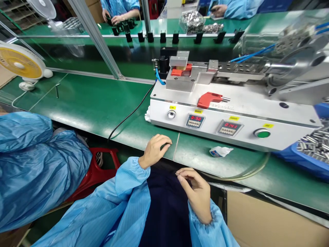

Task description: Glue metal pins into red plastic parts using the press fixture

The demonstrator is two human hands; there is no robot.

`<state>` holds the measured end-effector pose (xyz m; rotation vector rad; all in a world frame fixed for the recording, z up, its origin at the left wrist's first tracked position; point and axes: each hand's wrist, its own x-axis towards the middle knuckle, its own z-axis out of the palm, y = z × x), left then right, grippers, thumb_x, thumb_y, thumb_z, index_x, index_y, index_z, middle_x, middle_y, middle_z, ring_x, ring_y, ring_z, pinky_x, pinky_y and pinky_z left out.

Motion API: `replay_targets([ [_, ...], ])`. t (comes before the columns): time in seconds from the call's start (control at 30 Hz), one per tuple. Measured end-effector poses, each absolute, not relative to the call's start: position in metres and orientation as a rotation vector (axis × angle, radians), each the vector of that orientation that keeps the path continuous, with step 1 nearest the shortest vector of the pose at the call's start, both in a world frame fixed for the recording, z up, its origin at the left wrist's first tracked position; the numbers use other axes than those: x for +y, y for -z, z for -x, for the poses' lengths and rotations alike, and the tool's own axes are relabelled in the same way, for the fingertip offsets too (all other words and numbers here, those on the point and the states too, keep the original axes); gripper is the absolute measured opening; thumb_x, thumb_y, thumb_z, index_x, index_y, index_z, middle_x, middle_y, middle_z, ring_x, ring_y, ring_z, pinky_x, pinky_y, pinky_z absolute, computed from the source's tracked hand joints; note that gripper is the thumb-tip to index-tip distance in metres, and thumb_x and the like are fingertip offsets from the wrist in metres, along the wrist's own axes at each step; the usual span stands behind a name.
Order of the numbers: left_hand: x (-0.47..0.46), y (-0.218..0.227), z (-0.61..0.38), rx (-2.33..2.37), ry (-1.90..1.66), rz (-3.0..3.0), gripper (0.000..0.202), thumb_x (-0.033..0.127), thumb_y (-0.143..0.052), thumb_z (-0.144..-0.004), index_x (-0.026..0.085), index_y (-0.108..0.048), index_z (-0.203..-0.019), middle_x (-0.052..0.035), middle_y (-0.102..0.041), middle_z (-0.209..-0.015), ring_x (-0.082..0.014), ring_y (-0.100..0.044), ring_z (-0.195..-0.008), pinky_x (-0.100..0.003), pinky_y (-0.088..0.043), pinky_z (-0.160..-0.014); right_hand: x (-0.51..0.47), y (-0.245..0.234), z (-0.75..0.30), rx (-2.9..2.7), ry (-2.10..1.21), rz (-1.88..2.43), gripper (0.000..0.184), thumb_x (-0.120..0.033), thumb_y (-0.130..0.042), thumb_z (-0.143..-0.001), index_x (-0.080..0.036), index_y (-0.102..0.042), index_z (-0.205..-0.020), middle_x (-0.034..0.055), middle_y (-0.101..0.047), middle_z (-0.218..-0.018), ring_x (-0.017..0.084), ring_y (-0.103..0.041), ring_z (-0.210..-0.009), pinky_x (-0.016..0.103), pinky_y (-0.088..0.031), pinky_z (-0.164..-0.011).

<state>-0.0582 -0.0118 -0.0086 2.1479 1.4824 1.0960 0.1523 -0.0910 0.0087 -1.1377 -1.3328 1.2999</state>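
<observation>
My left hand [155, 149] rests on the front edge of the green bench [97, 106], fingers curled, with nothing visible in them. Lower down, over my lap, my right hand [196, 192] pinches a thin, small metal piece between thumb and fingertips. Both sleeves are light blue. Just beyond the hands stands a white machine [231, 113] with two red number displays, a silver button and a green button [262, 133]. A red part [209, 99] lies on its top.
A crumpled white wrapper [219, 151] lies on the bench near my right hand. A blue tray of metal pieces [312, 145] sits at the right. A black cable [131, 115] crosses the bench. A fan [20, 65] stands far left. A co-worker's blue sleeve [31, 164] is at my left; other people work at the far bench.
</observation>
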Motion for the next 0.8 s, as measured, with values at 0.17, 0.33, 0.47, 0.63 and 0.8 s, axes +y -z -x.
replay_targets([
  [0.17,-0.010,0.006,0.058,1.464,-1.062,-2.085,0.014,0.022,-0.058,-0.104,0.020,-0.072,-0.102,-0.0064,-0.075,-0.098,-0.0220,-0.067,-0.092,-0.036,-0.055,-0.084,-0.058,-0.022,-0.157,-1.391,-1.154,1.151,0.027,-0.048,-0.073,-0.097,-0.022,-0.072,-0.089,0.0083,-0.071,-0.090,0.022,-0.069,-0.085,0.034,-0.061,-0.081],
  [0.33,-0.007,0.004,0.053,1.432,-1.086,-2.117,0.018,0.024,-0.055,-0.106,0.019,-0.072,-0.103,-0.0078,-0.074,-0.097,-0.0227,-0.067,-0.091,-0.038,-0.057,-0.083,-0.031,-0.018,-0.155,-1.445,-1.141,1.143,0.032,-0.051,-0.069,-0.098,-0.021,-0.071,-0.088,0.0066,-0.071,-0.085,0.020,-0.069,-0.082,0.031,-0.059,-0.077],
  [0.47,-0.004,0.006,0.047,1.486,-1.013,-2.156,0.022,0.025,-0.052,-0.107,0.020,-0.073,-0.103,-0.0090,-0.073,-0.100,-0.0235,-0.067,-0.092,-0.039,-0.058,-0.083,-0.016,-0.012,-0.153,-1.499,-1.112,1.119,0.031,-0.049,-0.065,-0.100,-0.021,-0.070,-0.086,0.0050,-0.070,-0.081,0.018,-0.067,-0.075,0.029,-0.057,-0.072],
  [0.63,0.000,-0.002,0.047,1.471,-1.158,-2.100,0.014,0.026,-0.056,-0.106,0.021,-0.069,-0.110,-0.0066,-0.072,-0.096,-0.0208,-0.068,-0.086,-0.035,-0.059,-0.078,-0.010,-0.002,-0.152,-1.562,-1.027,1.134,0.026,-0.041,-0.061,-0.103,-0.022,-0.068,-0.086,0.0045,-0.070,-0.080,0.019,-0.065,-0.074,0.030,-0.056,-0.071],
  [0.8,0.020,-0.027,0.054,1.646,-1.519,-2.139,0.014,0.027,-0.061,-0.104,0.021,-0.065,-0.116,-0.0056,-0.068,-0.095,-0.0194,-0.066,-0.084,-0.033,-0.059,-0.077,-0.010,0.002,-0.151,-1.639,-0.990,1.087,0.020,-0.032,-0.061,-0.104,-0.023,-0.065,-0.086,0.0038,-0.069,-0.082,0.018,-0.064,-0.074,0.030,-0.054,-0.070],
])
